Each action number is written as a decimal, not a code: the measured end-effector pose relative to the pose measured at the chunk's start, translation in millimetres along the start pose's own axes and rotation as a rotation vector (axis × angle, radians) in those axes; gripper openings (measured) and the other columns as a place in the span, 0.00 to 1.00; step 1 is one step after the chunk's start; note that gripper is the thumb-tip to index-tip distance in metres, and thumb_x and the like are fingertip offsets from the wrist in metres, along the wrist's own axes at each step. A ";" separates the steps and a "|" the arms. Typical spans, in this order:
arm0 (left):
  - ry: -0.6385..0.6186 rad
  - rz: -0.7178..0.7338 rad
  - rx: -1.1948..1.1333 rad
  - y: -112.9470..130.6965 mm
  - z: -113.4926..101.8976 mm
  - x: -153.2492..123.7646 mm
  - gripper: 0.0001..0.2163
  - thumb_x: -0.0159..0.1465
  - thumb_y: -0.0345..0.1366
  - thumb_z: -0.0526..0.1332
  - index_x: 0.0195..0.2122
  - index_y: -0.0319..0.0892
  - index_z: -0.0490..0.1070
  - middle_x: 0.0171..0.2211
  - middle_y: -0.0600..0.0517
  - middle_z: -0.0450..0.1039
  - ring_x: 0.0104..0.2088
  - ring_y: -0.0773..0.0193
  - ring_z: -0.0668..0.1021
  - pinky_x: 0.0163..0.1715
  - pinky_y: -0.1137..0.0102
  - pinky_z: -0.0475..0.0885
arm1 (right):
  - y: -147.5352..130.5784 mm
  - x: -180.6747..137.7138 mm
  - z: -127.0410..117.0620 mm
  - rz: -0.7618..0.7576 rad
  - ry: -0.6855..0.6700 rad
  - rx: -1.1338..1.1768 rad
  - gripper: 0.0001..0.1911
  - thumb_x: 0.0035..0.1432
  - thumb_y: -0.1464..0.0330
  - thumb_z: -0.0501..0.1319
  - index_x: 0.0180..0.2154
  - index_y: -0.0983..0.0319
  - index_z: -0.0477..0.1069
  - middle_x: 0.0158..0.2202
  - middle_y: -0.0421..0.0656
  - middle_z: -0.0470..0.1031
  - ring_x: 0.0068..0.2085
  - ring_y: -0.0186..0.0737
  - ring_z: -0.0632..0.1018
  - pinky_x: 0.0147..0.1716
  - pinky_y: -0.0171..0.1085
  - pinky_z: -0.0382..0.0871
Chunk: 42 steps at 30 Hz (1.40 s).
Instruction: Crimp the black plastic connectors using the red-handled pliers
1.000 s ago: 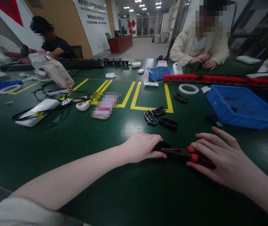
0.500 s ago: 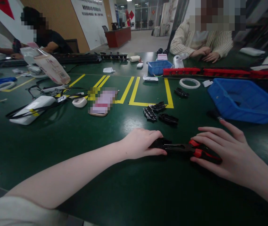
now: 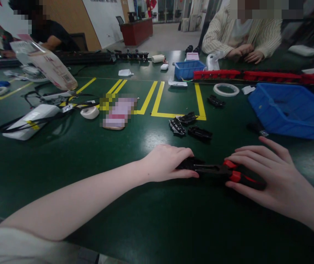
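Observation:
My left hand [image 3: 170, 163] is closed around a small black plastic part [image 3: 187, 163], its thumb below and fingers above. Red-and-black needle-nose pliers [image 3: 224, 170] are in my right hand [image 3: 267, 176], whose fingers wrap the handles while the index finger points outward. The plier jaws reach left to the black part; whether they bite on it is hidden by my fingers. Beyond my hands lie several similar black plastic pieces [image 3: 200, 133] on the green table [image 3: 134, 220].
A blue bin [image 3: 291, 124] stands at right, beside a white tape ring [image 3: 226, 89]. On the left are a phone [image 3: 120, 113], a cabled white device [image 3: 31, 123] and a leaning bottle [image 3: 53, 69]. A red strip [image 3: 272, 77] crosses the far side, where a person sits.
The view has tipped slightly downward, so the things on the table appear higher. My hands keep the same grip on the pliers and the black part, with hardly any movement.

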State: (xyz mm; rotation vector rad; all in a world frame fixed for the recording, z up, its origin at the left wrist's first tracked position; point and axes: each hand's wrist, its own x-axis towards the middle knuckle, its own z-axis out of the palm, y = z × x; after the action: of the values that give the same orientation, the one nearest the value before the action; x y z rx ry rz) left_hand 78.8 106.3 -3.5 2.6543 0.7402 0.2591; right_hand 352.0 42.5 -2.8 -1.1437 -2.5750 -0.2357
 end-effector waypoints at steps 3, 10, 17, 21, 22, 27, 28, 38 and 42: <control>0.006 0.012 0.004 -0.4 0.5 -0.7 0.18 0.65 0.51 0.58 0.42 0.40 0.67 0.33 0.54 0.75 0.30 0.65 0.76 0.25 0.73 0.62 | -3.6 2.7 -1.3 0.006 0.005 -0.007 0.16 0.59 0.56 0.58 0.46 0.57 0.65 0.40 0.47 0.76 0.43 0.53 0.75 0.55 0.62 0.55; -0.004 0.001 0.021 -0.4 0.3 0.1 0.18 0.65 0.51 0.57 0.43 0.40 0.66 0.34 0.53 0.75 0.30 0.64 0.76 0.25 0.73 0.63 | 0.4 2.1 2.2 -0.038 -0.005 -0.044 0.15 0.59 0.57 0.58 0.45 0.57 0.66 0.38 0.47 0.75 0.42 0.52 0.76 0.54 0.60 0.57; -0.022 -0.007 0.035 0.9 -0.6 0.4 0.18 0.65 0.51 0.57 0.43 0.40 0.66 0.35 0.52 0.75 0.32 0.63 0.77 0.27 0.72 0.64 | -2.1 4.0 0.5 -0.063 -0.004 -0.074 0.16 0.60 0.56 0.57 0.44 0.60 0.67 0.36 0.49 0.75 0.40 0.53 0.76 0.52 0.60 0.60; -0.023 -0.010 0.052 1.0 0.6 0.3 0.18 0.65 0.51 0.57 0.44 0.40 0.66 0.36 0.52 0.76 0.32 0.63 0.78 0.27 0.72 0.65 | -5.1 5.9 0.9 -0.083 0.006 -0.104 0.16 0.59 0.57 0.58 0.42 0.62 0.67 0.35 0.50 0.75 0.39 0.53 0.76 0.50 0.60 0.62; -0.022 -0.013 0.057 0.9 0.8 0.3 0.18 0.65 0.51 0.57 0.43 0.40 0.66 0.36 0.52 0.76 0.32 0.63 0.78 0.27 0.72 0.65 | -5.3 6.3 1.2 -0.086 0.011 -0.109 0.16 0.58 0.57 0.58 0.42 0.62 0.67 0.35 0.50 0.75 0.39 0.53 0.76 0.49 0.60 0.62; -0.007 0.016 0.098 0.0 2.1 -0.2 0.20 0.65 0.53 0.56 0.44 0.40 0.66 0.38 0.53 0.75 0.35 0.63 0.78 0.29 0.71 0.67 | -0.6 4.9 4.8 -0.118 0.040 -0.114 0.15 0.59 0.58 0.56 0.43 0.60 0.67 0.34 0.49 0.76 0.38 0.54 0.76 0.49 0.59 0.63; -0.007 0.028 0.105 -0.4 2.6 -0.5 0.20 0.64 0.54 0.56 0.44 0.40 0.66 0.38 0.53 0.75 0.36 0.62 0.78 0.29 0.70 0.68 | 0.8 4.1 6.5 -0.135 0.035 -0.123 0.14 0.59 0.60 0.56 0.43 0.61 0.68 0.35 0.50 0.76 0.39 0.55 0.77 0.49 0.58 0.64; 0.034 0.063 0.102 -6.7 5.0 -4.4 0.23 0.64 0.57 0.54 0.41 0.38 0.68 0.36 0.53 0.75 0.35 0.64 0.78 0.30 0.70 0.67 | 2.7 -1.3 19.8 0.045 0.038 -0.005 0.22 0.54 0.65 0.59 0.51 0.45 0.64 0.37 0.40 0.78 0.39 0.58 0.78 0.53 0.59 0.62; 0.056 0.065 0.132 -13.4 4.2 -7.5 0.24 0.64 0.57 0.53 0.41 0.37 0.69 0.36 0.52 0.75 0.37 0.63 0.78 0.32 0.69 0.66 | 6.1 3.9 26.9 0.048 0.053 0.001 0.20 0.54 0.64 0.59 0.50 0.46 0.66 0.38 0.42 0.78 0.42 0.60 0.77 0.51 0.59 0.65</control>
State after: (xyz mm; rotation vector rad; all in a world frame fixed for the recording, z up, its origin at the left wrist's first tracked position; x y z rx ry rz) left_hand 67.5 111.7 -13.3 2.8101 0.7116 0.3126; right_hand 348.3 56.6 -26.5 -1.1808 -2.4985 -0.2497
